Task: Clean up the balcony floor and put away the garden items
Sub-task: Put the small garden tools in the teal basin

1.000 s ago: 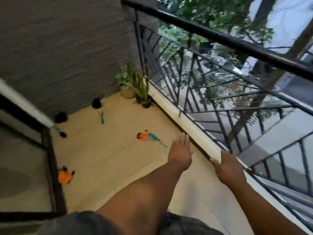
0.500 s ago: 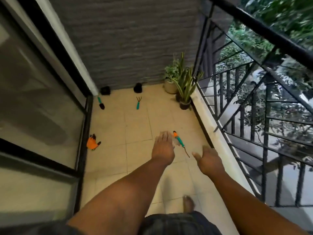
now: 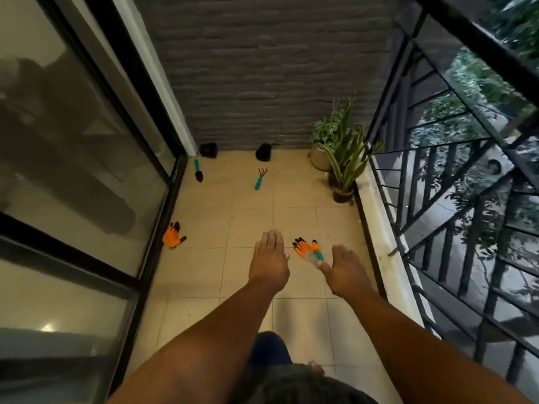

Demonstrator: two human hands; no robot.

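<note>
Two orange gloves lie on the tiled balcony floor: the nearer glove rests between the outstretched hands, with a teal-handled tool across it; the second glove lies against the sliding glass door. Left hand and right hand are both spread flat, fingers extended, holding nothing. Farther off, a trowel and a hand rake lie apart near the grey brick wall, with two black pots at its base. Two potted plants stand in the corner beside the black railing.
</note>
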